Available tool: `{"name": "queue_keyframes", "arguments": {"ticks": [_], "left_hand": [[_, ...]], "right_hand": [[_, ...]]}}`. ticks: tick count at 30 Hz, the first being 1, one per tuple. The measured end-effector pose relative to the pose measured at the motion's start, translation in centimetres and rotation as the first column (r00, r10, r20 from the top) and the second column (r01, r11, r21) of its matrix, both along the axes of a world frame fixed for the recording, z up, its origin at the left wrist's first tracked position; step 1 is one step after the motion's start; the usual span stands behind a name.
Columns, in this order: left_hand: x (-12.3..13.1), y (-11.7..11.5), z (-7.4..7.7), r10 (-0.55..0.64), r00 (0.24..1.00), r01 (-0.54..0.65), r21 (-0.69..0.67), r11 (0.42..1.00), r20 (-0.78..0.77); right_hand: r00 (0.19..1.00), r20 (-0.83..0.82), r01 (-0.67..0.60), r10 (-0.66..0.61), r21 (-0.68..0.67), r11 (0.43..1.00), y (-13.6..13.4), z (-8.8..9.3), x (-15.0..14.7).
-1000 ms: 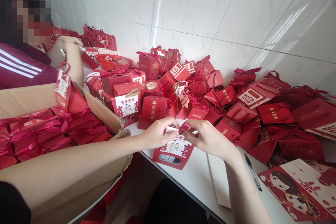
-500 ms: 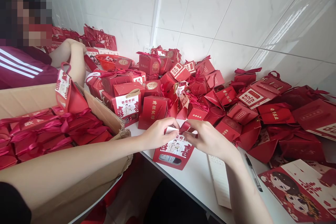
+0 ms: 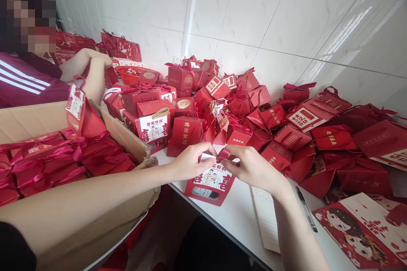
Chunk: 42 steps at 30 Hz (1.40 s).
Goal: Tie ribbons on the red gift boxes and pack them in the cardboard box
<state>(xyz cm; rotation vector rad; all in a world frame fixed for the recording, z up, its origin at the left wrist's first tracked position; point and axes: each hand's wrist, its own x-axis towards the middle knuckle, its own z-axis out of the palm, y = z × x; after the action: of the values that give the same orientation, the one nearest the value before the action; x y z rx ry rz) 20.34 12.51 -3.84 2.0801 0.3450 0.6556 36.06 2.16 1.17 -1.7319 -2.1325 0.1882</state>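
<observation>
A red and white gift box [image 3: 208, 182] stands near the table's front edge, printed with a couple in white and red characters, with an oval window low on its face. Both hands meet at its top. My left hand [image 3: 195, 163] is closed, thumb and forefinger pinched at the top of the box where the ribbon is. From the other side, my right hand [image 3: 249, 163] pinches the dark red ribbon [image 3: 223, 153], which curves up in a small loop between the two hands. The fingertips partly hide the ribbon and the box's top edge.
Many red gift boxes [image 3: 186, 133] are heaped along the tiled wall. At left, a cardboard carton [image 3: 127, 129] holds ribboned boxes. A notepad [image 3: 265, 220], a pen [image 3: 307, 209] and a printed box [image 3: 359, 228] lie at right. Another person's arm [image 3: 95, 67] rests beyond the carton, near a red basin [image 3: 127, 77].
My hands stay at the box top almost unmoved, with only a slight shift of the fingers on the ribbon. The other person's hands have moved a little to the right.
</observation>
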Motion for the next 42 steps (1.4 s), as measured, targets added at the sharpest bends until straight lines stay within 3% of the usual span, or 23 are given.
{"name": "queue_keyframes", "arguments": {"ticks": [13,27,42], "left_hand": [[-0.07,-0.03,0.16,-0.010,0.999,0.009,0.046,0.999,0.030],[-0.10,0.14,0.17,-0.022,0.999,0.023,0.039,0.999,-0.030],[-0.06,-0.05,-0.11,0.019,0.999,-0.020,-0.017,1.000,-0.043]], "right_hand": [[0.999,0.002,0.051,-0.051,-0.005,0.999,-0.15,0.04,-0.34],[0.996,0.055,-0.064,0.064,0.001,0.998,0.04,-0.21,0.06],[0.998,0.021,-0.054,0.053,0.020,0.998,0.04,-0.04,0.12]]}}
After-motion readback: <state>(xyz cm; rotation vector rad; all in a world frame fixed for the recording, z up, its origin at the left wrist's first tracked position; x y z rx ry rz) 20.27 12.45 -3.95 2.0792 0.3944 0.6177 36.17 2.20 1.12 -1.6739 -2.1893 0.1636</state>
